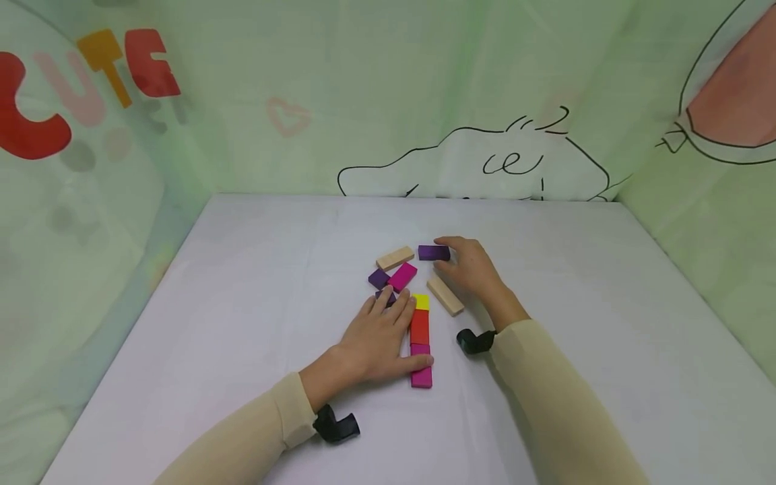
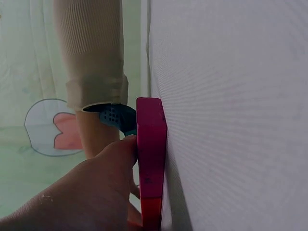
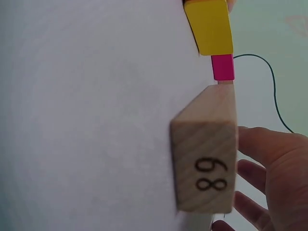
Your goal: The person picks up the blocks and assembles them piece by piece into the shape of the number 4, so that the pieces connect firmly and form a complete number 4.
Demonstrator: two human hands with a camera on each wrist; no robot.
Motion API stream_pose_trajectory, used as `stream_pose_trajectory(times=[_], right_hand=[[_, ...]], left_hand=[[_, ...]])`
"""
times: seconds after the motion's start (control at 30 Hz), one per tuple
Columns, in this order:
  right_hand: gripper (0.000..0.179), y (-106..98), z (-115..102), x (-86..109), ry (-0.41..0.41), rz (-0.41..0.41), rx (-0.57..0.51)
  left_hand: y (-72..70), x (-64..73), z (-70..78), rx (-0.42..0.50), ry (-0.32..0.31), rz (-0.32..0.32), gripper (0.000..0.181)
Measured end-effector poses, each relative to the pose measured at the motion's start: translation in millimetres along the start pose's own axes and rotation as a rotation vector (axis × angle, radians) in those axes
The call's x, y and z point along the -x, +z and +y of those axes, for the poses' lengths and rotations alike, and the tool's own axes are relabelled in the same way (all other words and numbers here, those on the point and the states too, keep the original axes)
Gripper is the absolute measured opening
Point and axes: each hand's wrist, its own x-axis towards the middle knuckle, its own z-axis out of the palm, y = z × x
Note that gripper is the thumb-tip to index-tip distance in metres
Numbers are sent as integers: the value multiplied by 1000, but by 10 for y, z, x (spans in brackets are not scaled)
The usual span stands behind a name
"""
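Near the middle of the table, a magenta block point(image 1: 421, 378), a red block point(image 1: 419, 327) and a yellow block point(image 1: 422, 302) form a straight row. My left hand point(image 1: 376, 343) lies along the row's left side, fingers fairly straight, its thumb across the magenta block. A dark purple block point(image 1: 383, 296) is partly hidden under its fingertips. Farther off, my right hand point(image 1: 473, 269) pinches a long purple block point(image 1: 433, 252) between thumb and fingers. In the right wrist view that block is hidden; a plain wooden block point(image 3: 204, 163) marked with a number stands near the hand.
Left of the right hand lie another plain wooden block point(image 1: 395, 258), a second magenta block point(image 1: 403, 276) and a small purple block point(image 1: 378, 278). A white cloth covers the table point(image 1: 273, 269); a printed green curtain point(image 1: 388, 81) hangs behind it.
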Motion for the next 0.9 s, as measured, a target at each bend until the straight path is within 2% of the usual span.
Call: stream_pose_trajectory(times=[0.37,0.6,0.9], right_hand=[[41,26,-27,-33,43,10,18],[40,37,-20,-3,43,14,-14],[41,21,-52,72,22,57,-77]], left_hand=[[11,5,-8,8,3,6,100],[13,3,7,3,-3,-1,100],[-4,-1,8,-2,-9,-14,100]])
